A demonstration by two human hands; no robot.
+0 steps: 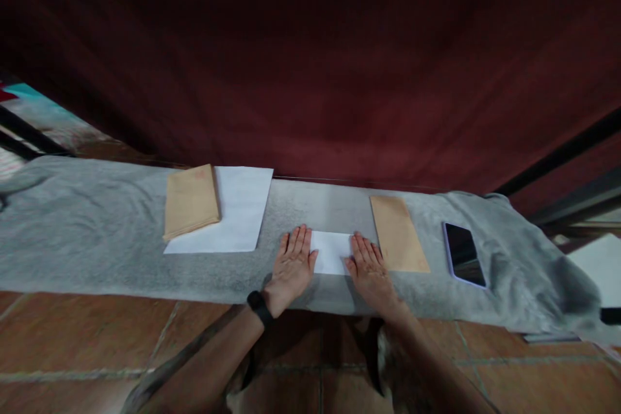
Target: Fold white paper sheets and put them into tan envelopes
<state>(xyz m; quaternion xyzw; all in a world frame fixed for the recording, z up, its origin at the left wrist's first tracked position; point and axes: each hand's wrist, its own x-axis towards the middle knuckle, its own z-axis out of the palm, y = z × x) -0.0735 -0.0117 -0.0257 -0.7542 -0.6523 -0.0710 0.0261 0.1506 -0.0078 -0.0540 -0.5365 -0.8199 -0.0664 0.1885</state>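
A small white sheet of paper (332,253), perhaps folded, lies flat on the grey cloth in front of me. My left hand (294,264) rests flat over its left end, fingers stretched out and pointing away from me. Over the right end lies my right hand (369,266), also flat with straight fingers. Both thumbs point inward across the paper. Just right of my right hand is a brown paper envelope (402,234), its left edge close to my fingers. The paper's two ends are hidden under my hands.
The grey cloth (116,226) covers a long, narrow surface. At left, a stack of brown envelopes (191,202) sits on larger white paper (242,210). A phone (464,253) lies at right. A dark red curtain (310,77) hangs behind; tiled floor (97,330) shows in front.
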